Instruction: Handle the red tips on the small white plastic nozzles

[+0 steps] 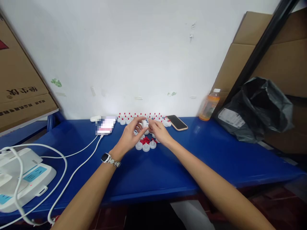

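Note:
Between finger and thumb, my left hand (132, 131) holds a white nozzle cap (144, 123) above the blue table. My right hand (158, 129) meets it from the right, fingers pinched at the cap's side; whatever is between those fingertips is hidden. Below the hands lies a pile of small red tips (145, 140). White nozzle caps without tips, such as one in front (146, 147), surround that pile. Behind my hands stand rows of white caps with red tips (128, 120), partly covered by my fingers.
A phone with a lit screen (106, 125) lies at left, its white cable running to a power strip (26, 179). A dark phone (177, 122) rests at right. Farther right are an orange drink bottle (209, 105) and a grey plastic bag (251, 111). A white wall (144, 57) backs the table.

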Motion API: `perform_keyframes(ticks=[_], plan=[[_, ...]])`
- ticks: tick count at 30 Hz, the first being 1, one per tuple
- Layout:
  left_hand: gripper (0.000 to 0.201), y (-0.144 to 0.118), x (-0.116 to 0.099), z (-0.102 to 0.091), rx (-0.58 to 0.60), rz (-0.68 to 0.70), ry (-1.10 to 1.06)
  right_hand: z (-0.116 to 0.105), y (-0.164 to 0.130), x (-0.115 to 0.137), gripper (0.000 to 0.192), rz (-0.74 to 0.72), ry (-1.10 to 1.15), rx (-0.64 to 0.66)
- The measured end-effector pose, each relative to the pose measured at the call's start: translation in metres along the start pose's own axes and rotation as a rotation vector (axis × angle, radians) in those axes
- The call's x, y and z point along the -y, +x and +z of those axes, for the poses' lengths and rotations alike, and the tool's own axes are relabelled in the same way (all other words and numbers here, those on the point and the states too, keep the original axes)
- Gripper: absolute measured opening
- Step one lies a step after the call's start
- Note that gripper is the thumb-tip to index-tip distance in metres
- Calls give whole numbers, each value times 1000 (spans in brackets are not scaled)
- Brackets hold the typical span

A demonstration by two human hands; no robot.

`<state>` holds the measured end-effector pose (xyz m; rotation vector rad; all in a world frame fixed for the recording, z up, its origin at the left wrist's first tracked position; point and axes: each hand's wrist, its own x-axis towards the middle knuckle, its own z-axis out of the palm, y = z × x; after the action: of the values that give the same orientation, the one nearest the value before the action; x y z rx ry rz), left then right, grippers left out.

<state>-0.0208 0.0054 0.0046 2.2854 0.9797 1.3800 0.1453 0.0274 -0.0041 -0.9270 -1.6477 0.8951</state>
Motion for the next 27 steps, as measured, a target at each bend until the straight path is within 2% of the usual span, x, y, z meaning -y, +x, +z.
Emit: perform_keyframes(ticks=[3, 6, 8, 11, 12, 14, 17, 19, 23, 27], plan=[[34, 0, -1, 2, 6, 7, 8, 4, -3, 1, 56, -33, 85, 5], [33, 2, 0, 4, -3, -9, -38, 3, -4, 7, 56, -86, 27, -29], [31, 5, 4, 1, -72, -54, -142, -3, -3, 10, 55, -116, -26, -102], [35, 10, 16, -14, -270, -153, -316, -20, 1, 5, 51, -115, -72, -238], [36, 11, 21, -20, -299, -173, -325, -25, 1, 1, 50, -101, -105, -237], [37, 10, 30, -29, -212, -196, -250, -32, 2, -6, 43, -82, -230, -117], [37, 6, 36, -32, -47, -199, -74, -31, 0, -12, 26, -59, -446, 81], [36, 3, 35, -29, 27, -200, -13, -28, -1, -11, 22, -55, -499, 106], [37, -1, 30, -23, 111, -208, 29, -18, 4, -6, 29, -52, -267, 70], [40, -1, 26, -22, 108, -195, 70, -3, 21, -3, 27, -56, 60, 131]])
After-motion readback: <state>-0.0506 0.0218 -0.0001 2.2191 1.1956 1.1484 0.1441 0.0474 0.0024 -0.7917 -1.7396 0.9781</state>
